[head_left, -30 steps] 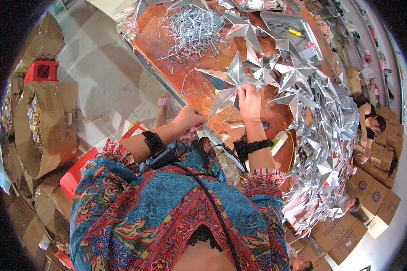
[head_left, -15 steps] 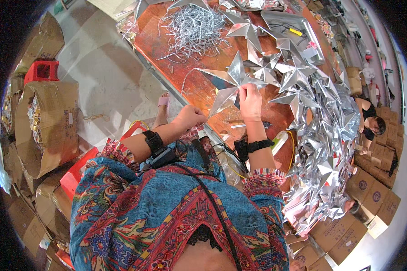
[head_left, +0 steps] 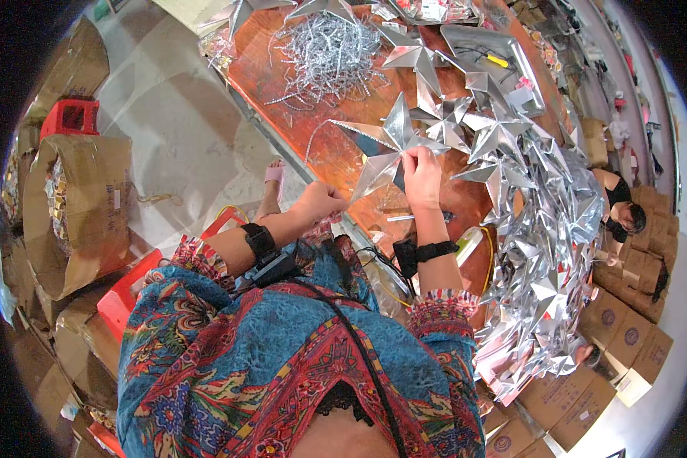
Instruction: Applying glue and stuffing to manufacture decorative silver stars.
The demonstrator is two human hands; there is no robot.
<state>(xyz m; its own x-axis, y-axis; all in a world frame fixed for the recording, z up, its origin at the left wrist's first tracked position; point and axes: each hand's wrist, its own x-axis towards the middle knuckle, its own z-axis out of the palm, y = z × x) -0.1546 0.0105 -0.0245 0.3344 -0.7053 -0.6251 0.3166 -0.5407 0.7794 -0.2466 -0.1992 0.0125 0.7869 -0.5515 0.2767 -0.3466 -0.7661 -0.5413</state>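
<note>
In the head view, we are seeing little change from the earlier frames: the right hand (head_left: 422, 174) is staying on the same silver foil star (head_left: 385, 149) just above the middle of the frame, and the left hand (head_left: 319, 202) is still resting at the near edge of the orange-brown surface (head_left: 305, 91). The star seems to be sitting a touch more squarely under the right hand than a second ago, so we are judging that the work on this one star is continuing rather than finishing.

The right fingers are closing on the star's lower right part, pinching the foil. The left fingers are curling into a loose fist, and we cannot tell whether they are holding anything.

The star is lying nearly flat on the surface. Its longest point is reaching toward the left of the frame, so its long axis is running roughly left to right, with another point rising toward the top.

A heap of finished silver stars (head_left: 546, 252) is filling the right side, and a tangle of silver wire hooks (head_left: 324, 57) is lying at the upper middle.
</note>
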